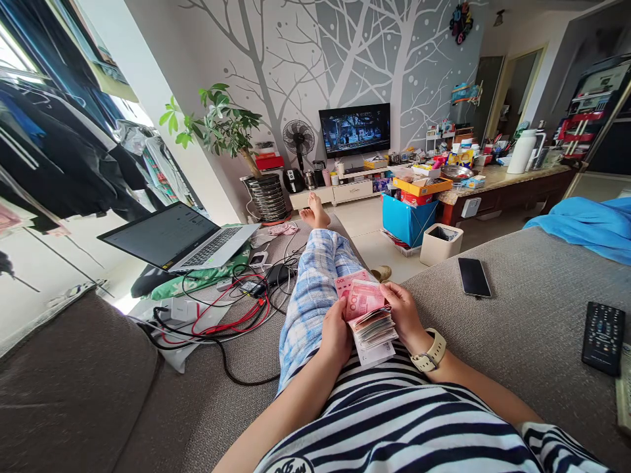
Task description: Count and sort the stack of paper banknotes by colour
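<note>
Over my lap, a stack of banknotes point(373, 330) is folded back on itself, with a red 100 note point(365, 299) on its upper face. My left hand point(337, 334) is closed on the left side of the stack, thumb along the edge. On the other side my right hand point(405, 314) pinches the top note near its upper right corner. Another red note point(345, 284) sticks out behind at the upper left. A pale slip or note point(377, 355) hangs out below the folded edges. The fingers beneath the stack are hidden.
A phone point(474, 277) and a black remote point(603, 337) lie on the sofa at my right. Leftward are a laptop point(197, 246) and tangled cables point(236, 322). A waste bin point(442, 244) stands on the floor beside a blue box point(409, 220) and a crowded table point(530, 187).
</note>
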`<state>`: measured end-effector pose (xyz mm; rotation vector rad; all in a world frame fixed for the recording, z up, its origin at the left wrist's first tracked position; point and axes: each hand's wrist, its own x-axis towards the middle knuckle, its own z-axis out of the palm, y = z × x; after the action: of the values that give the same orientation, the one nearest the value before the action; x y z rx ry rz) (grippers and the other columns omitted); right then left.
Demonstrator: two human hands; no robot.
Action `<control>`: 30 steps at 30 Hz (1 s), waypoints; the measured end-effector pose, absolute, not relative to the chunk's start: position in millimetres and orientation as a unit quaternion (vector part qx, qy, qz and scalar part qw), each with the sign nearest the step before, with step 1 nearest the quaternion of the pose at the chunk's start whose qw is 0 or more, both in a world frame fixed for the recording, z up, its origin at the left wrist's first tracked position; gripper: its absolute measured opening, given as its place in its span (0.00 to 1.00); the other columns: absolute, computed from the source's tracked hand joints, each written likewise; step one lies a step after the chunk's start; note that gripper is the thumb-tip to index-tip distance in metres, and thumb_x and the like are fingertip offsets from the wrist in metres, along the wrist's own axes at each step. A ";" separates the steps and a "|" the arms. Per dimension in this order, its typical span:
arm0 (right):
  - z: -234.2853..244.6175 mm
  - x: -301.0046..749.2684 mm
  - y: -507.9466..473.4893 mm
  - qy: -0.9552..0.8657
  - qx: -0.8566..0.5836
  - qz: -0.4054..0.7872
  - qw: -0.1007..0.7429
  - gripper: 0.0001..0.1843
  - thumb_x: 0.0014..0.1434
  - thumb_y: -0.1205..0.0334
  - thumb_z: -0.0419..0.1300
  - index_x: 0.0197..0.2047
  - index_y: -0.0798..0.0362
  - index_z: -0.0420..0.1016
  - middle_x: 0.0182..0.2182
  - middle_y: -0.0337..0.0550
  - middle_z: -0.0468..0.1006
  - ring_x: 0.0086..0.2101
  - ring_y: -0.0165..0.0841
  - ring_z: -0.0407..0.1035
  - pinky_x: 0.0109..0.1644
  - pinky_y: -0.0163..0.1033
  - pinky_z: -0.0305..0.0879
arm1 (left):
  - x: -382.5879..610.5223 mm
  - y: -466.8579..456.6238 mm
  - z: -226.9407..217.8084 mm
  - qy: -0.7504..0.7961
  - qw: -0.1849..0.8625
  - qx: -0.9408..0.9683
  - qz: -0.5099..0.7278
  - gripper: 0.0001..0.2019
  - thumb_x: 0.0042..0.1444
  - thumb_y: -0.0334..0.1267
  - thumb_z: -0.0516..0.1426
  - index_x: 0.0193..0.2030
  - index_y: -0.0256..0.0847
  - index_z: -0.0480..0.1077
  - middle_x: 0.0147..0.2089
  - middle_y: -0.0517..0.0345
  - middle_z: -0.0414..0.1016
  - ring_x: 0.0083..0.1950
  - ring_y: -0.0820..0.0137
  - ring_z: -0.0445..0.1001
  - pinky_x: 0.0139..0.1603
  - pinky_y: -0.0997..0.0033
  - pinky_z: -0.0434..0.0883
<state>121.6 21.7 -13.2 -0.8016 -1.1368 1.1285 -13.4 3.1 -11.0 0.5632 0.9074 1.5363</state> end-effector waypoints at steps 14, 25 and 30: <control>-12.3 121.7 20.1 -0.500 -0.329 0.488 0.635 0.16 0.57 0.48 0.61 0.28 0.52 0.70 0.24 0.36 0.68 0.26 0.30 0.59 0.30 0.35 0.55 | -13.6 4.3 -11.9 0.389 0.599 0.235 0.659 0.09 0.56 0.36 0.55 0.26 0.39 0.70 0.26 0.59 0.72 0.27 0.69 0.72 0.33 0.65 0.70; -9.9 122.1 17.1 -0.505 -0.317 0.488 0.638 0.16 0.57 0.49 0.60 0.26 0.51 0.67 0.22 0.35 0.63 0.24 0.30 0.55 0.28 0.36 0.52 | -11.6 1.2 -4.8 0.393 0.598 0.225 0.662 0.10 0.56 0.34 0.55 0.24 0.39 0.71 0.25 0.60 0.73 0.25 0.71 0.71 0.32 0.67 0.71; -8.2 121.4 15.0 -0.502 -0.298 0.502 0.638 0.16 0.58 0.49 0.59 0.26 0.51 0.67 0.22 0.34 0.62 0.24 0.29 0.53 0.28 0.36 0.51 | -10.6 -0.7 -0.6 0.389 0.605 0.232 0.655 0.11 0.56 0.34 0.53 0.25 0.39 0.71 0.24 0.59 0.72 0.28 0.68 0.73 0.31 0.66 0.71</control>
<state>121.4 15.0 -8.2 -0.6807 -1.1461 1.1458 -10.6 -0.7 -0.6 0.5367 0.9002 1.5147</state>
